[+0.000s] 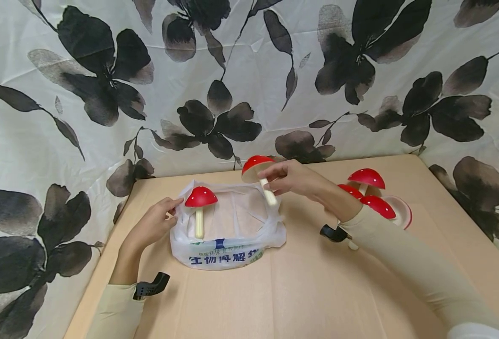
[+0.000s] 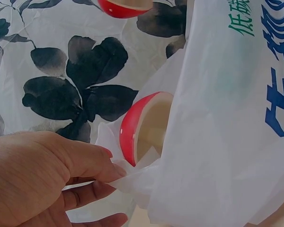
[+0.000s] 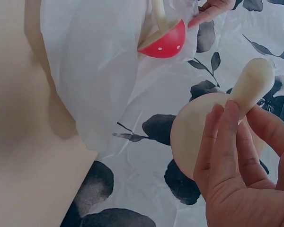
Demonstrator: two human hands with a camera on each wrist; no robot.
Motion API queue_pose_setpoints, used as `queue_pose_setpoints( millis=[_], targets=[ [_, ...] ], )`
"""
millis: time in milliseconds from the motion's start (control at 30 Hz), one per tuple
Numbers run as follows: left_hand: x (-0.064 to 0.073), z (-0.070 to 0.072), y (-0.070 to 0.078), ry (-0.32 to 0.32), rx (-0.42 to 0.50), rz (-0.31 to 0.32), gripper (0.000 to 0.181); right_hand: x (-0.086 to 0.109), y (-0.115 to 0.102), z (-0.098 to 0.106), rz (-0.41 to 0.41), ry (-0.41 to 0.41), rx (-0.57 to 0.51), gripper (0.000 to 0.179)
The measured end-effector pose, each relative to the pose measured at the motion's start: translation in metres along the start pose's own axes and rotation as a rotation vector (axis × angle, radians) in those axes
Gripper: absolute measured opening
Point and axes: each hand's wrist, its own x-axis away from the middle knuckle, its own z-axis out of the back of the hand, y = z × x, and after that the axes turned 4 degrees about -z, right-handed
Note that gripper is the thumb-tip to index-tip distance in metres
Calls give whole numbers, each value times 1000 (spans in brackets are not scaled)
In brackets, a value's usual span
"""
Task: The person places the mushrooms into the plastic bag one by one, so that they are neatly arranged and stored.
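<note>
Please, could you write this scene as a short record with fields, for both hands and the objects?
left hand: pinches the edge of the plastic bag
right hand: grips the raised mushroom by its stem
bagged mushroom: red cap up, stem down
other mushrooms: grouped on the table, partly hidden behind the right sleeve

White floral cloth (image 1: 270,89) hangs behind a pale table (image 1: 308,292).
</note>
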Motion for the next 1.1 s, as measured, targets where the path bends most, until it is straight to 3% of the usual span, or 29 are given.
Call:
queue_pose_setpoints(
  millis=[500, 867, 1100],
  targets=[
    [0, 1, 0, 1, -4, -14, 51, -18, -14, -12, 77, -96, 77, 37],
    [-1, 1, 0, 9, -10, -18, 51, -36, -25, -27, -11, -85, 100, 30],
    [0, 1, 2, 6, -11, -17, 51, -48, -24, -38, -42, -119, 151, 30]
  ],
)
